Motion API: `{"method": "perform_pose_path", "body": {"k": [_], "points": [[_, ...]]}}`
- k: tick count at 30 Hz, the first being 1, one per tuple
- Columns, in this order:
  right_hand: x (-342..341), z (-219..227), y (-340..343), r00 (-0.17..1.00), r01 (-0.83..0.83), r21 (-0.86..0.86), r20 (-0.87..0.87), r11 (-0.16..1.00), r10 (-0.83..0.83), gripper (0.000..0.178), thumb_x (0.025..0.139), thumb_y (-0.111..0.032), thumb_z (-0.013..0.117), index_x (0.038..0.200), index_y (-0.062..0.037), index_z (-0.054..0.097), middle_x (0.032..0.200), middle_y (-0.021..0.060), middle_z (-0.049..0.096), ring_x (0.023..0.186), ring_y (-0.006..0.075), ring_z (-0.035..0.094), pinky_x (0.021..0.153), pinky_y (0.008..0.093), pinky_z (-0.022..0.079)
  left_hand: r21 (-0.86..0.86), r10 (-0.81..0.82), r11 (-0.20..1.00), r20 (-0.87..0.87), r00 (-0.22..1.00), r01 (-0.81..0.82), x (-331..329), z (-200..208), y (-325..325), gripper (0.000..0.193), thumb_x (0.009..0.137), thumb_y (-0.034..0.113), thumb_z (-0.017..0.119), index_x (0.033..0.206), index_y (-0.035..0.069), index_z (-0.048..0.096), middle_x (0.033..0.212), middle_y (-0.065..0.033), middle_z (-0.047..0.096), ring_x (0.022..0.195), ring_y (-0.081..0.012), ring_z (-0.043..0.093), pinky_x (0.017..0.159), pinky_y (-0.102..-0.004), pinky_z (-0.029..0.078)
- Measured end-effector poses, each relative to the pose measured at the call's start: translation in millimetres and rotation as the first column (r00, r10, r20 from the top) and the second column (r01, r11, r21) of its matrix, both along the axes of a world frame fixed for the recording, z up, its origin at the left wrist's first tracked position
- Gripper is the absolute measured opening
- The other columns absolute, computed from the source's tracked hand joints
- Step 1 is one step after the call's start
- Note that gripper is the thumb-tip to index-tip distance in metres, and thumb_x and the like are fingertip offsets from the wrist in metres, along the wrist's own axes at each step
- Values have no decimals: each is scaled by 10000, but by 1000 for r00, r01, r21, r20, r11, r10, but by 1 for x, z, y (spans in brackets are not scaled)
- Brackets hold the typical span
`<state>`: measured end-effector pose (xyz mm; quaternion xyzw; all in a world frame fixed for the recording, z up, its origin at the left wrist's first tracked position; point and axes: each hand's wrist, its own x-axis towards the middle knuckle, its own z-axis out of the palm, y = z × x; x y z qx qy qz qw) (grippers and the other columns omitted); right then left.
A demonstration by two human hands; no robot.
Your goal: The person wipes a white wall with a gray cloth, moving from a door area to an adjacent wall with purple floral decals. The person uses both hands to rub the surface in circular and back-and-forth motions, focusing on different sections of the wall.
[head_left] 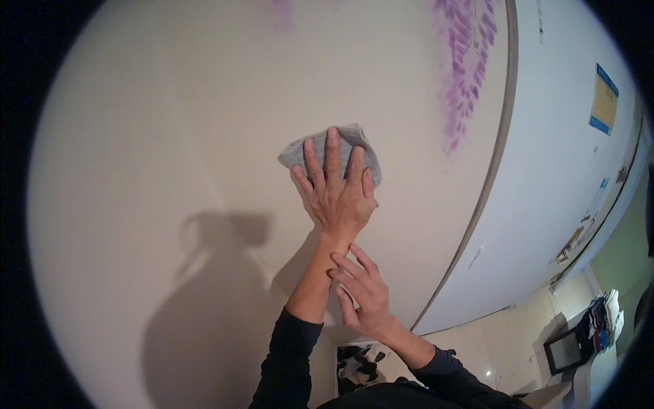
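My left hand [338,201] holds a folded grey cloth [286,155] pressed against a cream wall [170,123]. Its fingers are spread over the cloth, whose edges show above them and on both sides. Just below, my right hand [366,296] is open with fingers loosely bent and apart. Its fingertips come up to my left wrist and overlap it in view; whether they touch I cannot tell. Nothing shows in the right hand.
Purple painted blossoms [466,61] hang on the upper wall. A grey trim strip [501,150] divides it from a white panel [538,170] bearing stickers. Lower right stand a dark-framed box [567,351] and a pile of cloth-like items [603,320]. Dark and white items [361,365] lie below.
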<state>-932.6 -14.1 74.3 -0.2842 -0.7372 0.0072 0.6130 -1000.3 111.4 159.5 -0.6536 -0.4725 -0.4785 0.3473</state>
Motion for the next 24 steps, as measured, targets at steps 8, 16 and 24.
{"method": "perform_pose_path", "body": {"k": [8, 16, 24], "points": [[7, -32, -11, 996, -55, -49, -77, 997, 51, 242, 787, 61, 666, 1021, 9, 696, 1108, 135, 721, 1196, 375, 627, 961, 434, 543, -114, -3, 993, -68, 998, -5, 14, -175, 0, 405, 838, 350, 714, 1206, 197, 647, 1554, -172, 392, 1450, -516, 247, 1116, -754, 128], [37, -12, -19, 994, 1, 12, -111, 1000, 0, 238, 742, 114, 657, 966, 39, 682, 1035, 161, 738, 1097, 380, 681, 900, 424, 576, -32, -61, 998, -38, 997, 60, 64, -27, -7, 392, 837, 309, 715, 1214, 234, 632, 1540, -90, 436, 1412, -459, 332, 1051, -694, 253], [62, -5, -32, 980, -7, 40, -198, 999, 14, 184, 725, 129, 643, 890, 60, 685, 977, 178, 743, 1032, 362, 711, 896, 418, 582, -187, -106, 979, -138, 985, 79, 94, -92, -9, 425, 867, 343, 664, 1275, 234, 613, 1555, -118, 417, 1417, -489, 318, 1085, -741, 182]]}}
